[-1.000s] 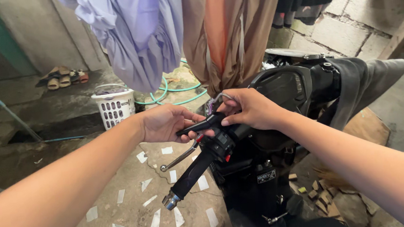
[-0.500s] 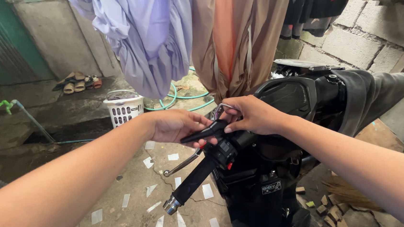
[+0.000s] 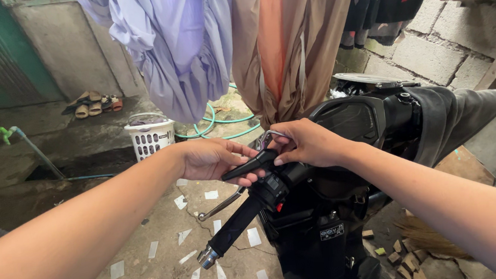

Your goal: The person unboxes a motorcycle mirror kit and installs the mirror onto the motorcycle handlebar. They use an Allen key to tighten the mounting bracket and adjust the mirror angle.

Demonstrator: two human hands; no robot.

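Observation:
A black motor scooter [image 3: 336, 209] stands in front of me, its left handlebar grip [image 3: 234, 226] pointing down to the left. My left hand [image 3: 211, 159] closes around a black lever [image 3: 249, 165] above the handlebar switch block [image 3: 272, 188]. Fingers of my right hand [image 3: 310, 143] pinch a thin metal loop [image 3: 271, 136] at the lever's inner end. A silver brake lever [image 3: 221, 205] juts out below the grip.
Lilac and tan garments [image 3: 176, 50] hang just above the handlebar. A white laundry basket [image 3: 150, 136], a green hose [image 3: 223, 126] and sandals [image 3: 92, 104] lie on the concrete beyond. Block wall at right, wood scraps [image 3: 401, 254] by the scooter.
The view has shifted slightly and come closer. Both hands stay on the lever at the handlebar; the fingers of my right hand have tightened on the metal loop.

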